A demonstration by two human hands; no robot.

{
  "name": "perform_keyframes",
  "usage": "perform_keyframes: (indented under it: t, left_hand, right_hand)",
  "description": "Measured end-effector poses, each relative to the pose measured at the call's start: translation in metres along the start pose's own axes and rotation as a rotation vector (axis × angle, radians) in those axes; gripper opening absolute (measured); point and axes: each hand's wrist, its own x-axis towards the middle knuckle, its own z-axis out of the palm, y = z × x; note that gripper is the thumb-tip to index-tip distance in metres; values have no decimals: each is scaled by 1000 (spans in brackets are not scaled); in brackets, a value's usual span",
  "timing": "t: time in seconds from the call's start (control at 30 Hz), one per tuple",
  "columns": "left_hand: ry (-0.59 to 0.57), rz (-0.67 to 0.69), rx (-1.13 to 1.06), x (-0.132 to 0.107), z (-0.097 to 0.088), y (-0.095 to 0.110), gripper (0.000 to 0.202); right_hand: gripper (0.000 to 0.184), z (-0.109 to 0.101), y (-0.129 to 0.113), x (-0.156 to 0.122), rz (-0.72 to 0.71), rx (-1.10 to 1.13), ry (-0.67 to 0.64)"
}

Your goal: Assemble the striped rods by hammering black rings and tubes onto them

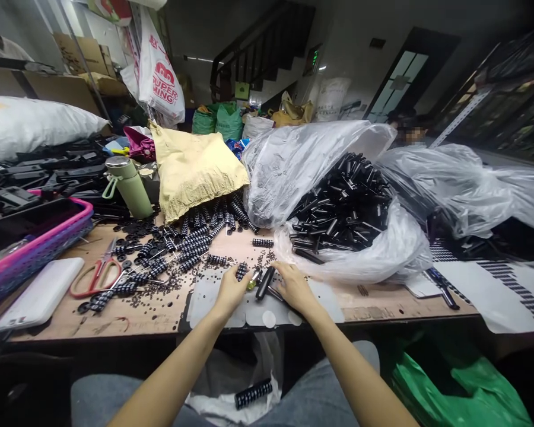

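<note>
scissors [95,277] lying far left on the table [382,302] | ringed stacks [191,246] lying scattered mid-left | my left hand [231,290] pinching a small yellowish piece [253,280] over the white sheet [202,299] | my right hand [293,287] gripping a black tube [265,283], touching that piece | clear bag of black tubes [342,207] sitting open behind

A single head-worn camera faces forward and down, close over the brown wooden tabletop [374,303]; left hand [230,290] and right hand [294,288] sit mid-frame.
</note>
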Motion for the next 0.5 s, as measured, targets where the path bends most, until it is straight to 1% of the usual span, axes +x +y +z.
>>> perform_keyframes:
  t: [0.03,0.07,0.17,0.2,0.23,0.3,0.37,0.4,0.43,0.47,0.5]
  left_hand:
    - [7,3,-3,-1,0,1,30]
    - [7,1,-5,-1,0,3,32]
    - [-31,-18,-40,-4,0,7,34]
    - [-55,-27,-69,-5,0,8,35]
    - [-77,-38,-97,-5,0,8,35]
    - [-123,-60,-109,-8,-1,8,36]
    - [-172,-58,-54,-11,-3,7,32]
    - [-187,-32,-19,-13,-3,7,29]
    - [-190,17,16,-15,-4,7,25]
    - [-177,88,55,-18,-4,8,22]
    - [-150,177,106,-20,-5,9,20]
  right_hand:
    - [44,0,-3,2,39,12,-3]
    - [49,1,-5,5,74,20,-15]
    - [87,0,-13,11,109,15,-131]
    - [94,-1,-15,12,106,17,-160]
    - [96,-2,-18,12,92,31,-167]
    - [93,-4,-24,11,11,107,-138]
    - [91,-7,-32,7,-99,244,-104]
    - [92,-7,-37,4,-117,345,-91]
    - [93,-8,-42,1,-78,478,-76]
    - [91,-8,-47,-1,21,643,-67]
    - [87,-8,-53,-3,166,834,-79]
